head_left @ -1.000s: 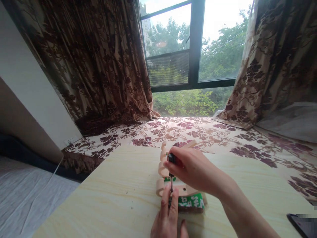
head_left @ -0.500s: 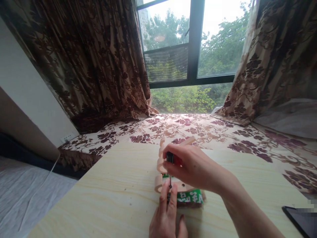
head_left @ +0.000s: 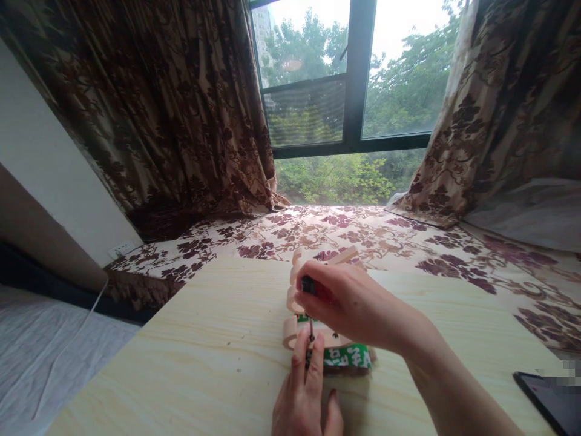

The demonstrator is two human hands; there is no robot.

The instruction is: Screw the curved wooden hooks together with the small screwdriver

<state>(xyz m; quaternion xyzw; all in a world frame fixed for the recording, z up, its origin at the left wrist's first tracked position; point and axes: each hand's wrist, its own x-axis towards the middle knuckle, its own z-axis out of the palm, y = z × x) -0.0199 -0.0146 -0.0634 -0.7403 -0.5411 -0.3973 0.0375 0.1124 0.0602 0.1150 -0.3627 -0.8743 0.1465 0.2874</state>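
1 green-printed packet (head_left: 348, 356) lies partly behind the left hand (head_left: 302, 390).

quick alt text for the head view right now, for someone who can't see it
A person's right hand holds a dark-handled screwdriver upright over a pale piece with a curled end, the left hand resting its fingers beside the tip. Green packaging shows next to the piece on a wood-grain table, before a window between floral curtains.
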